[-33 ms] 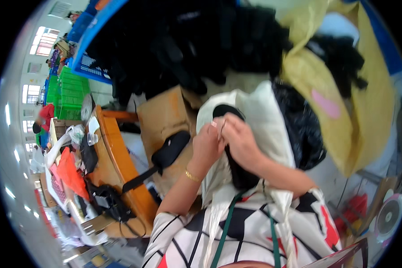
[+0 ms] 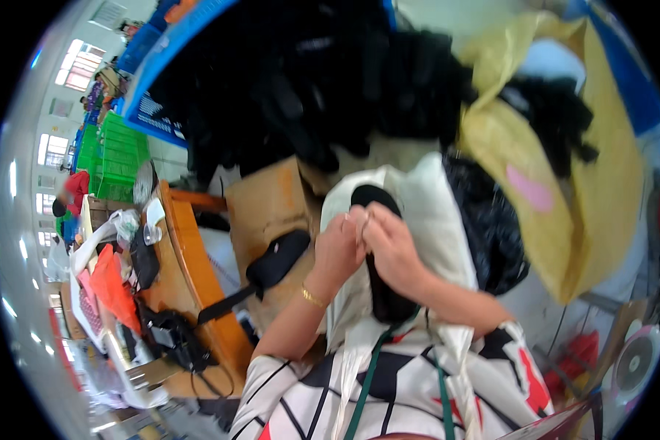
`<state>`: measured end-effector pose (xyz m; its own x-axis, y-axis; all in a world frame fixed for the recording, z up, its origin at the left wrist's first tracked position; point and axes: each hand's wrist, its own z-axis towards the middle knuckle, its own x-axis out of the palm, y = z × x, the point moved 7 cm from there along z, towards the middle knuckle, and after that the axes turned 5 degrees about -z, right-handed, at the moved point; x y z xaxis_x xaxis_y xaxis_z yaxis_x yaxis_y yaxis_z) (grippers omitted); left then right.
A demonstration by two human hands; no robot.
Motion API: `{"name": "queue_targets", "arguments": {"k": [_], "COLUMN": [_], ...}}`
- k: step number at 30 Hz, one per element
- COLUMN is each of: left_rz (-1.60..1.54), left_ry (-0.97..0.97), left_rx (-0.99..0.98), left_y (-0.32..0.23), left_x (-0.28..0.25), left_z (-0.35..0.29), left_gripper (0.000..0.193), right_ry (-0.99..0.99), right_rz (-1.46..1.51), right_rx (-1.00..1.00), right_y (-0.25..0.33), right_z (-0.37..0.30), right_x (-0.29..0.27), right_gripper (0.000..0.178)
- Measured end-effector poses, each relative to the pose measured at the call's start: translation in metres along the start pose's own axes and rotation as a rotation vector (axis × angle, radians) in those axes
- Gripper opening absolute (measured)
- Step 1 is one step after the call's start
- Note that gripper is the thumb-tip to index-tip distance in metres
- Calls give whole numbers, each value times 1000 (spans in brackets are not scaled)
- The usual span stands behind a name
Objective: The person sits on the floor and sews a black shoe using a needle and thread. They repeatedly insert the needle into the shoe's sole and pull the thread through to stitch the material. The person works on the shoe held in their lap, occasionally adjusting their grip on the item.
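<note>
A long black piece (image 2: 392,302) with rounded ends, seemingly of fabric, stretches over the white cloth on my lap. My left hand (image 2: 337,246), with a gold bracelet at the wrist, is closed in a pinch at the piece's left edge near its far end. Across the middle of it lies my right hand (image 2: 392,246), its fingers curled and meeting the left fingertips. Between the fingertips the exact grip is hidden. To the left, a similar black piece (image 2: 277,258) with a strap rests on a brown cardboard box (image 2: 260,198).
Beyond my hands, a blue crate (image 2: 154,121) is heaped with black items (image 2: 286,88). On the right stand a yellow sack (image 2: 565,249) and a black plastic bag (image 2: 491,235). A wooden table (image 2: 180,257) with bags is at left; a fan (image 2: 633,364) sits lower right.
The whole view has shifted slightly, and more of the black piece's near end shows below my hands. Both hands keep the same closed pose.
</note>
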<state>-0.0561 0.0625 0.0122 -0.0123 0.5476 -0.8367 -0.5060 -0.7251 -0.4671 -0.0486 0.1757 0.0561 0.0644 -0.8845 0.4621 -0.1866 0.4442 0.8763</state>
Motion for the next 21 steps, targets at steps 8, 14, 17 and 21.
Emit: {"name": "queue_targets", "arguments": {"k": [8,14,17,21], "left_rz": [-66,-164,-305,-544], "left_ry": [0,222,320,283], "left_rx": [499,539,391,215], "left_y": [-47,-53,-46,-51], "left_x": [-44,-6,30,53], "left_z": [52,5,-28,-51], "left_gripper": [39,50,43,33], "right_ry": [29,-39,-29,-40], "right_rz": [-7,-34,-135,-461], "right_rx": [-317,-180,-72,-81], "right_y": [48,1,-16,-14], "right_z": [-34,-71,-101,-115], "right_x": [-7,-38,-40,-41], "right_gripper": [21,24,24,13]}}
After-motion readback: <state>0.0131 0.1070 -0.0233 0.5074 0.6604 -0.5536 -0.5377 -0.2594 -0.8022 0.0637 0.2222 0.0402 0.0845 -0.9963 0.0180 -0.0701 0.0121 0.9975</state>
